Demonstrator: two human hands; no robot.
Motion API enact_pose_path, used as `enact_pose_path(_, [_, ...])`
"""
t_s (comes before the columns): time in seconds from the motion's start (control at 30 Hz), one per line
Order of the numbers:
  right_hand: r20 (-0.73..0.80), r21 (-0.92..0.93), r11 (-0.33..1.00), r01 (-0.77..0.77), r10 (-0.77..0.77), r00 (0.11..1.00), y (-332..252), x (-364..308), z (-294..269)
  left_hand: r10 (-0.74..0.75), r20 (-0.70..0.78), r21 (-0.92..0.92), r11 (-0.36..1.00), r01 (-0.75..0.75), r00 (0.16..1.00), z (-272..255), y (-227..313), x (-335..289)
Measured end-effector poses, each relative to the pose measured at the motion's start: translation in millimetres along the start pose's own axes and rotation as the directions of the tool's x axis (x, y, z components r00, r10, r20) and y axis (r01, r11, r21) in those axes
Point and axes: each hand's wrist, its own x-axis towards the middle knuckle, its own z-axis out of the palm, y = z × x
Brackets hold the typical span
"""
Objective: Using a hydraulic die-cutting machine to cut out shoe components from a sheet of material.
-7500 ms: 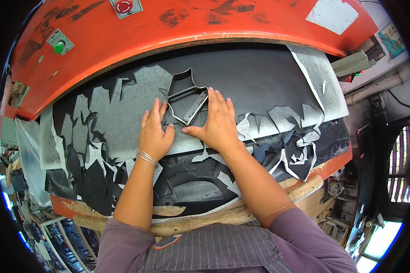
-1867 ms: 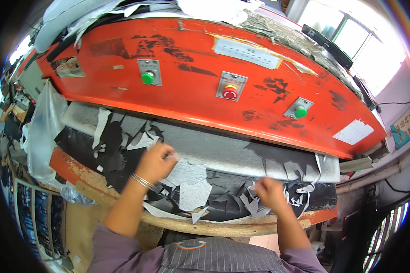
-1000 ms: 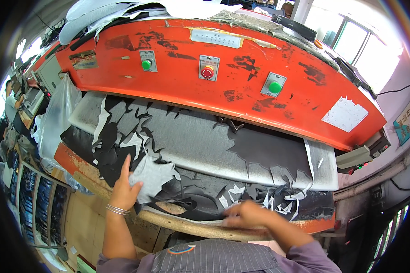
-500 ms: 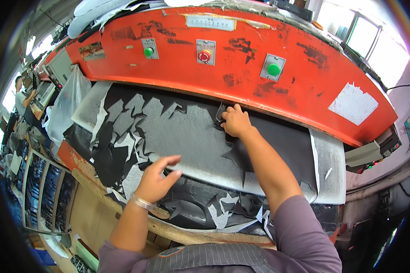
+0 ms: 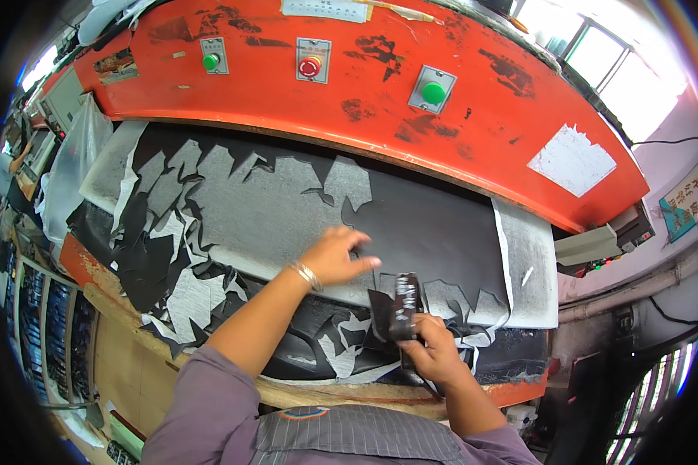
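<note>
A black sheet of leather-like material [image 5: 442, 225] lies over a pale grey cutting board [image 5: 264, 201], with angular gaps cut out of its left and middle. My right hand [image 5: 436, 350] grips a dark cutting die [image 5: 405, 302] with white markings on its side. It is raised above the board's near edge, and a dark flap of material shows beside it. Over the ragged edge of the sheet hovers my left hand [image 5: 337, 256], fingers apart and slightly blurred, holding nothing. Torn dark and grey scraps [image 5: 190, 302] hang at the board's near left.
A red press beam [image 5: 271, 101] spans the far side, carrying a red button [image 5: 309, 67] and green buttons [image 5: 433, 93]. A clear plastic bag [image 5: 77, 163] hangs at the left. Below it stands a rack [image 5: 46, 318] of dark items. Another person is far left.
My right hand has come from the sheet's far edge to the near side with the die. A grey gap now shows where it was. My left hand has moved right; the view has shifted.
</note>
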Motion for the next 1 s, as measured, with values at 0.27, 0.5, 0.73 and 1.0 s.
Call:
enact_pose_path(0.27, [-0.244,0.41,0.899,-0.154,0.27,0.931,-10,-2,-5,0.139,0.122,-0.537,0.842,-0.052,0.983,62,39,-55])
enact_pose_path(0.5, [-0.325,-0.602,0.66,-0.449,0.311,0.893,9,39,-19,-0.188,0.059,0.284,0.945,0.164,0.98,-41,-1,-126])
enact_pose_path(0.73, [-0.032,-0.857,0.514,-0.05,0.044,0.999,4,87,-51,0.21,-0.424,0.127,0.977,-0.171,0.881,-98,19,-213])
enact_pose_path(1.0, [0.52,-0.692,0.628,0.357,0.089,0.85,40,115,-85,0.671,-0.443,-0.606,0.264,-0.75,0.594,-98,132,-209])
